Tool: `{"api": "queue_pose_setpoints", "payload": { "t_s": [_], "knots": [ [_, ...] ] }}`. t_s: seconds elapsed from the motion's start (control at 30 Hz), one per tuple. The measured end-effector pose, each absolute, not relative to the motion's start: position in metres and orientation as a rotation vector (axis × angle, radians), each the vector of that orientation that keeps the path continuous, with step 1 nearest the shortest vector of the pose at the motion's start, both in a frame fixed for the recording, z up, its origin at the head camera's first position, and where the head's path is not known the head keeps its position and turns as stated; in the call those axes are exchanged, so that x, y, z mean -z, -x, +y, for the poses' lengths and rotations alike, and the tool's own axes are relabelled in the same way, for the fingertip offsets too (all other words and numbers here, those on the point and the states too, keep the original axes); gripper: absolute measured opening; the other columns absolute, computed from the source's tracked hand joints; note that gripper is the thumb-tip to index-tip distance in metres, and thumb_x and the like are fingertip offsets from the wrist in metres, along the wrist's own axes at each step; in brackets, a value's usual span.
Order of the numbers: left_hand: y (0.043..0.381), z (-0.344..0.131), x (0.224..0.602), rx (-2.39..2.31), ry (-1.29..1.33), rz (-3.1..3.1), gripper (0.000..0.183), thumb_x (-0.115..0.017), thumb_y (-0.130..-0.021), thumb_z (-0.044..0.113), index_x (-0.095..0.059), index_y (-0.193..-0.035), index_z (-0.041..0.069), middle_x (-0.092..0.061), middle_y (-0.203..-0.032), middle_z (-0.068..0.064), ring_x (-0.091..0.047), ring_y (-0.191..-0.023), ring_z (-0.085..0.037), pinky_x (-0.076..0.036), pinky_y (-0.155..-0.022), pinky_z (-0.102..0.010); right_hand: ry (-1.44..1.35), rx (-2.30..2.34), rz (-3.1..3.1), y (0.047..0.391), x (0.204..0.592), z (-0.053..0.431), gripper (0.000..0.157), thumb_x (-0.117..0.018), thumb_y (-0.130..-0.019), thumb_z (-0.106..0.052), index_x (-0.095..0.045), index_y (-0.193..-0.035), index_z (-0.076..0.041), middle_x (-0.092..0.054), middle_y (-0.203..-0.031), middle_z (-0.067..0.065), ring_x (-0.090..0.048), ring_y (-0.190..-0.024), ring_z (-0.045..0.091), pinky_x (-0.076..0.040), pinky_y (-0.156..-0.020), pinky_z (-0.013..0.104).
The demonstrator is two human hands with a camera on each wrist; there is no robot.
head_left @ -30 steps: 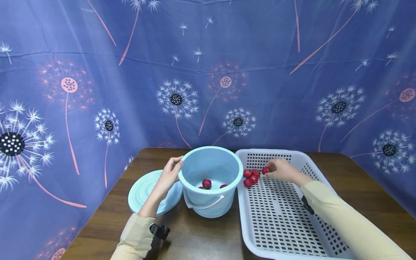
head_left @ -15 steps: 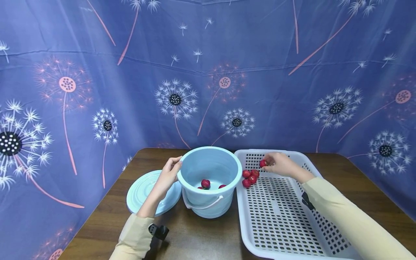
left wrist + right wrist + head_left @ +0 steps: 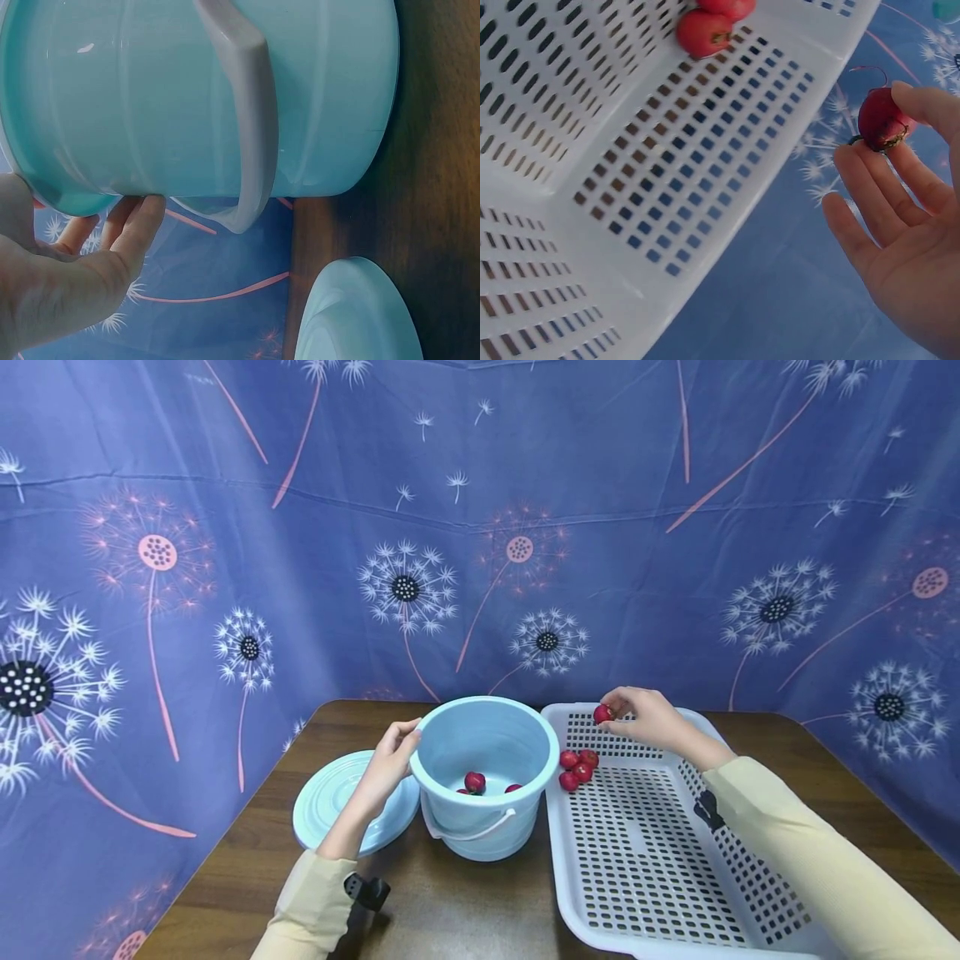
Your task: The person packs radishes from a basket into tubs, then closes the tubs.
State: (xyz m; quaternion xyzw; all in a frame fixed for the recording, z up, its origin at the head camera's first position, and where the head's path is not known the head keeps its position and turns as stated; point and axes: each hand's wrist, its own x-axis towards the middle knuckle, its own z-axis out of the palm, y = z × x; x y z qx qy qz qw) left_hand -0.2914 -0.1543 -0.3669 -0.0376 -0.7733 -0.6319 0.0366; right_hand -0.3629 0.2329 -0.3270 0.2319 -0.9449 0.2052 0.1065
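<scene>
A light blue bucket point(image 3: 525, 827) stands upright on the table with several red radishes point(image 3: 475, 782) at its bottom. My left hand point(image 3: 388, 767) holds the bucket's left rim; in the left wrist view its fingers point(image 3: 135, 232) lie against the outer wall below the rim. Raised over the far end of a white perforated basket point(image 3: 564, 885), my right hand point(image 3: 647, 720) pinches one radish point(image 3: 602, 714) between thumb and fingertips. The right wrist view shows this radish's thin root and cut stem end. Several more radishes point(image 3: 582, 772) lie at the basket's left side.
A round light blue lid point(image 3: 324, 802) lies left of the bucket on the wooden table point(image 3: 450, 910). The bucket's pale handle point(image 3: 487, 831) hangs down in front. Behind the table hangs a blue curtain point(image 3: 637, 568) with a dandelion pattern.
The right hand has lifted the radish from the basket, up and slightly left toward the basket's far edge. The left hand has stayed at the bucket's rim.
</scene>
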Motion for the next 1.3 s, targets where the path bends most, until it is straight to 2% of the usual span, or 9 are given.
{"api": "queue_pose_setpoints", "payload": {
  "t_s": [0.2, 0.53, 0.93, 1.3],
  "knots": [
    [0.292, -0.154, 0.367, 1.948, 0.122, -2.367, 0.038, -0.041, -0.100, 0.029, -0.041, -0.132, 0.008, -0.040, -0.141, -0.009, -0.044, -0.122, -0.028, -0.043, -0.099, -0.051, -0.724, -0.665, -2.762, 0.357, 0.315, 0.225, 0.038, -0.072, -0.083, -0.021, -0.061, -0.112, 0.000, -0.067, -0.093, 0.009, -0.063, -0.087, 0.024, -0.051, -0.078, 0.046],
    [0.292, -0.153, 0.366, 1.941, 0.116, -2.369, 0.038, -0.041, -0.101, 0.029, -0.041, -0.133, 0.008, -0.040, -0.141, -0.008, -0.045, -0.122, -0.028, -0.044, -0.099, -0.050, -0.758, -0.733, -2.731, 0.355, 0.303, 0.216, 0.040, -0.070, -0.084, -0.023, -0.060, -0.116, -0.003, -0.066, -0.100, 0.010, -0.064, -0.096, 0.028, -0.050, -0.088, 0.049],
    [0.290, -0.153, 0.366, 1.942, 0.116, -2.367, 0.039, -0.041, -0.101, 0.030, -0.041, -0.133, 0.009, -0.042, -0.138, -0.010, -0.045, -0.120, -0.027, -0.044, -0.099, -0.050, -0.817, -0.767, -2.688, 0.350, 0.291, 0.201, 0.045, -0.069, -0.086, -0.029, -0.059, -0.121, -0.004, -0.065, -0.109, 0.011, -0.063, -0.099, 0.029, -0.051, -0.086, 0.048],
    [0.290, -0.153, 0.366, 1.945, 0.113, -2.358, 0.039, -0.041, -0.101, 0.030, -0.042, -0.133, 0.009, -0.043, -0.137, -0.010, -0.046, -0.120, -0.028, -0.043, -0.099, -0.051, -0.893, -0.780, -2.630, 0.343, 0.291, 0.177, 0.042, -0.070, -0.085, -0.027, -0.061, -0.120, -0.007, -0.065, -0.109, 0.008, -0.064, -0.097, 0.023, -0.050, -0.088, 0.047]
  ]
}}
